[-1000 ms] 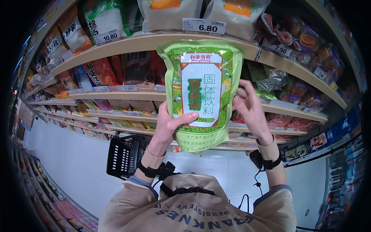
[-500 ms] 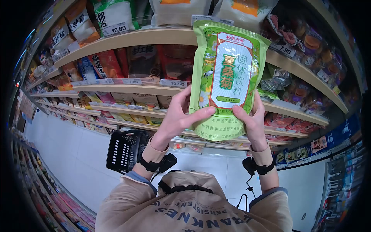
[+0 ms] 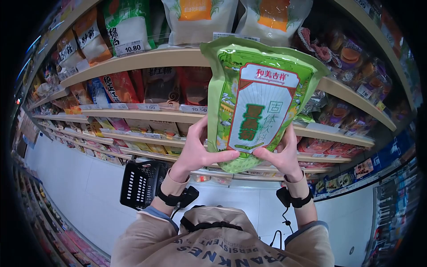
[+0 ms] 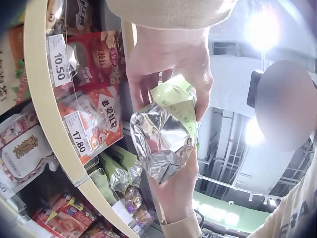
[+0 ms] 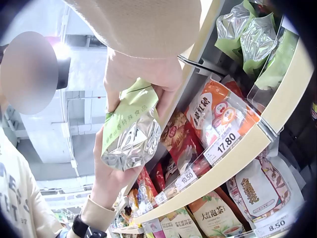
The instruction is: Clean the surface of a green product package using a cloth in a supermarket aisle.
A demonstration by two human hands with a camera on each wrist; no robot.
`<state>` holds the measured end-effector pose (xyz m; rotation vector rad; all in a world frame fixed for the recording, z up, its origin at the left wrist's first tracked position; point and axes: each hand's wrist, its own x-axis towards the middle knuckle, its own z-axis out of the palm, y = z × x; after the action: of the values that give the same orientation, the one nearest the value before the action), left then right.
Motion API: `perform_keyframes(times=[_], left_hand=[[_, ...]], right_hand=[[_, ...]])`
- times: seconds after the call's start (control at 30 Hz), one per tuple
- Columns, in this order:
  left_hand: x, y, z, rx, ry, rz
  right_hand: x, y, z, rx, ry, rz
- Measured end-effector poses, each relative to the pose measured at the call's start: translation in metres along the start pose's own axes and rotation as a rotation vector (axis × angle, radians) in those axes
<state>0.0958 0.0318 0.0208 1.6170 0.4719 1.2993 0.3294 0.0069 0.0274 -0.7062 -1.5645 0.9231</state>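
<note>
A green stand-up pouch (image 3: pixel 262 102) with a white label and Chinese lettering is held up between both hands in the head view. On its left lower side my left hand (image 3: pixel 195 149) grips it, thumb across the front. My right hand (image 3: pixel 280 153) grips the right lower side, its thumb tip close to the other. The fingers behind the pouch are hidden in the head view. From below, the left wrist view shows the silver foil bottom (image 4: pixel 163 141) of the pouch between the two hands, and the right wrist view shows the same base (image 5: pixel 133 141).
Curved store shelves (image 3: pixel 138 62) rise ahead, filled with sugar bags (image 3: pixel 129 26) and price tags. Similar green pouches with foil bottoms (image 5: pixel 260 37) sit on a shelf. A black basket (image 3: pixel 141 183) stands on the floor at left.
My right hand, off the pouch's front a second ago, has come to grip its right side. The pouch moved right and up, then lower, with its top now tilted toward the head camera.
</note>
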Motion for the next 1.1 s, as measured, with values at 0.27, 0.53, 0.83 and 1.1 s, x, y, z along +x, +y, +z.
perform_keyframes(times=[0.27, 0.53, 0.83, 1.1], left_hand=[[-0.003, 0.004, 0.005, -0.041, 0.01, -0.019], [-0.002, 0.014, 0.013, -0.102, 0.066, -0.093], [-0.003, 0.018, 0.015, -0.134, 0.072, -0.127], [-0.003, 0.015, 0.012, -0.103, 0.05, -0.072]], right_hand=[[-0.001, -0.002, 0.003, -0.049, 0.007, -0.065], [0.002, -0.025, 0.015, 0.045, 0.059, 0.048], [0.001, -0.03, 0.016, 0.055, 0.059, 0.114], [-0.006, -0.018, 0.008, 0.036, 0.002, 0.025]])
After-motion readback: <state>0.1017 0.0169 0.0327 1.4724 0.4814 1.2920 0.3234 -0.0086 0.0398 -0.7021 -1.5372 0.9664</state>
